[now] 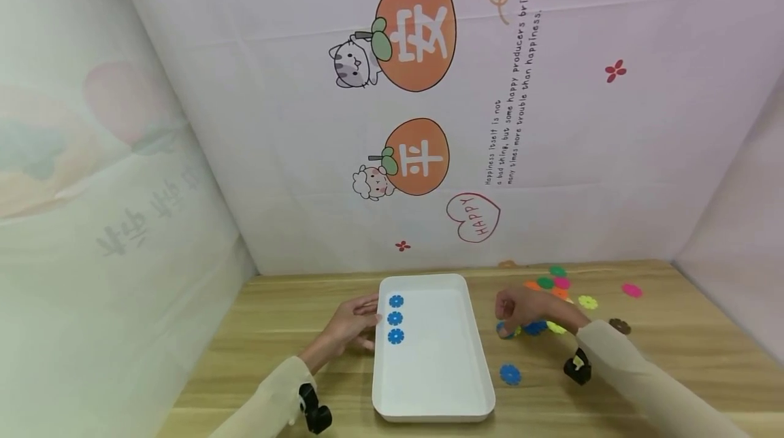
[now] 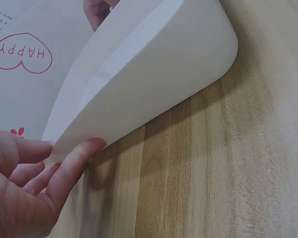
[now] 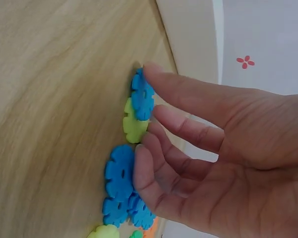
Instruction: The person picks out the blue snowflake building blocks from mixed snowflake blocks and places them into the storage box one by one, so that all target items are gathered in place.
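My left hand (image 1: 352,321) is at the left wall of a white rectangular tray (image 1: 429,383). In the left wrist view its thumb (image 2: 35,150) lies at the rim and a finger (image 2: 96,144) bears on the outer wall. Three blue snowflake discs (image 1: 395,319) lie in a column along the tray's left side. Right of the tray, my right hand (image 1: 523,307) has its thumb and index finger at the edges of another blue snowflake disc (image 3: 142,94). This disc overlaps a yellow-green one (image 3: 134,126). Other blue discs (image 3: 120,171) lie beside the curled fingers.
A lone blue disc (image 1: 510,375) lies near the tray's right wall. Green (image 1: 557,271), pink (image 1: 632,290), yellow (image 1: 588,302), orange (image 1: 560,293) and brown (image 1: 620,326) discs are scattered around the right forearm. A printed cloth wall (image 1: 306,220) stands behind the wooden table (image 1: 275,309).
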